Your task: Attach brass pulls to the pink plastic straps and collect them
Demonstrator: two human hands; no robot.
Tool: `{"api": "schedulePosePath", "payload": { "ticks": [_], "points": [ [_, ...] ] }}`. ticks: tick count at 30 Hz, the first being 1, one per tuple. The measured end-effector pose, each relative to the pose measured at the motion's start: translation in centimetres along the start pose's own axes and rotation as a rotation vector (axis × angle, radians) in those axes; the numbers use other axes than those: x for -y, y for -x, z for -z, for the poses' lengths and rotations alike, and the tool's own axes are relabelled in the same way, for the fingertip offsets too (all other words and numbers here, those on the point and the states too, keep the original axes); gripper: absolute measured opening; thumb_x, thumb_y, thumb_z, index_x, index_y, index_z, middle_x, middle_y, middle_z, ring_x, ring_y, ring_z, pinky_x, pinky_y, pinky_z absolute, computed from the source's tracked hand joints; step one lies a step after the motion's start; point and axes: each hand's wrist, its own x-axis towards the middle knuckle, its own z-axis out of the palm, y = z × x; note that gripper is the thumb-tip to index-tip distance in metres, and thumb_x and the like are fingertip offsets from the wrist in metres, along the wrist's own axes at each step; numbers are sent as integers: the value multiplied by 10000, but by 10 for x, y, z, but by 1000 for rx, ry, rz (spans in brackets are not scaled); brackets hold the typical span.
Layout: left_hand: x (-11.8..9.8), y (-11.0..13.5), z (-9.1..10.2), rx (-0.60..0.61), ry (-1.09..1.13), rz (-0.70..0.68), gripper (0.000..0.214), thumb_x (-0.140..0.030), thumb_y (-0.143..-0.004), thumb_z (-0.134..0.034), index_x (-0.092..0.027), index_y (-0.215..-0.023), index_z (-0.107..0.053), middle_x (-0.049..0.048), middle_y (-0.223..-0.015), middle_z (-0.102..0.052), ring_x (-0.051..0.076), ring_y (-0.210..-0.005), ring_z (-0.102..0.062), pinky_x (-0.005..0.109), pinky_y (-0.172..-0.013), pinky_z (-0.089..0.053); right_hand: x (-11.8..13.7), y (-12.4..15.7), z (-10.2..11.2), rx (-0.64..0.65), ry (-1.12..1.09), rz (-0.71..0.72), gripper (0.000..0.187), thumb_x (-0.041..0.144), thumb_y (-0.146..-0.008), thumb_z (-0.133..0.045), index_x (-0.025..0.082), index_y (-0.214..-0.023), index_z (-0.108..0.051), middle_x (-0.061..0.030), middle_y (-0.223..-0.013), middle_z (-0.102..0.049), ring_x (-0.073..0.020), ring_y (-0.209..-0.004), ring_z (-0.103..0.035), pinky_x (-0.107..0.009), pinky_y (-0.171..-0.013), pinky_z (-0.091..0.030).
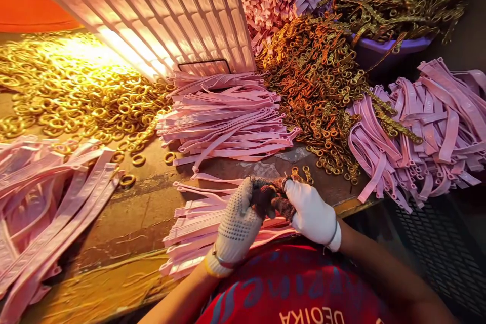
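Note:
My left hand (243, 220), in a dotted off-white glove with dark fingertips, is closed close in front of my body. My right hand (309, 207), in a white glove with dark, worn fingertips, meets it there. Both sets of fingers are pinched together, and what is between them is hidden. Beneath my hands lies a spread of pink straps (193, 230) at the table edge. A pair of small gold links (306, 174) rests on the table just beyond my right hand. Farther back is a stacked bundle of pink straps (228, 121).
Gold rings (98, 106) are heaped at the left, beside a ribbed panel (159, 10). Linked gold pieces (315, 86) pile up at centre right. A purple basin (391, 50) overflows with gold strips. More pink straps lie at the left (56, 202) and right (429, 126).

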Motion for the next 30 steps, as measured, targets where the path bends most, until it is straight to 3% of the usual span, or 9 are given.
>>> {"api": "schedulePosePath", "payload": {
  "ticks": [5,9,13,17,19,22,25,27,30],
  "points": [
    [2,1,-3,38,-174,-109,249,-388,-994,-509,-182,-877,-584,8,-718,-632,129,-630,-556,241,-612,-453,2,2,-1,46,203,-66,292,51,-757,-547,167,-1021,-596,-75,-890,-670,-228,-818,-631,-299,-731,-460],
    [6,0,6,84,-210,-157,190,-337,-929,-611,-186,-1040,-647,48,-930,-691,154,-784,-607,254,-704,-491,0,5,7,161,287,-3,266,60,-745,-548,178,-979,-592,-47,-836,-672,-212,-776,-629,-285,-687,-418],
    [3,-1,5,192,201,96,248,-374,-898,-644,-177,-1047,-623,-2,-765,-595,94,-574,-476,194,-505,-398,-1,10,-5,28,287,54,71,153,-823,-570,197,-879,-577,-34,-778,-656,-200,-723,-613,-282,-653,-400],
    [-9,-10,2,123,533,262,311,-407,-836,-723,-171,-982,-582,-65,-630,-450,46,-462,-319,153,-414,-269,-1,8,-25,-205,122,6,68,203,-919,-527,182,-933,-590,-70,-796,-670,-212,-718,-626,-291,-673,-438],
    [-16,-24,5,162,434,209,299,-414,-861,-692,-164,-1002,-611,-59,-608,-460,58,-459,-339,161,-416,-283,-4,4,-24,-220,-62,-66,102,236,-980,-492,197,-947,-580,-42,-754,-658,-190,-670,-615,-268,-649,-438],
    [-25,-65,12,223,-17,-31,292,-383,-923,-595,-151,-1079,-680,-11,-655,-563,111,-523,-474,217,-497,-403,-10,-3,-11,-270,-216,-149,159,309,-1005,-476,213,-926,-576,-16,-696,-618,-179,-622,-574,-264,-639,-431],
    [-25,-119,15,104,-554,-337,284,-222,-921,-537,-131,-1130,-706,93,-948,-688,212,-868,-643,338,-841,-515,-14,-7,0,-312,-267,-146,141,279,-974,-467,209,-962,-588,-18,-701,-614,-179,-621,-553,-268,-640,-438],
    [-20,-147,12,87,-721,-370,278,-151,-880,-547,-112,-1102,-710,134,-1012,-679,263,-974,-644,402,-940,-489,-17,-6,0,-294,-275,-109,144,198,-913,-462,203,-965,-597,-26,-713,-631,-183,-624,-564,-269,-629,-446],
    [-11,-167,6,105,-763,-346,212,-150,-853,-596,-114,-1027,-713,137,-976,-648,270,-894,-648,413,-881,-503,-26,1,-11,-300,-192,-67,276,94,-746,-467,196,-955,-616,-39,-713,-653,-208,-649,-602,-278,-628,-470]
  ]
}}
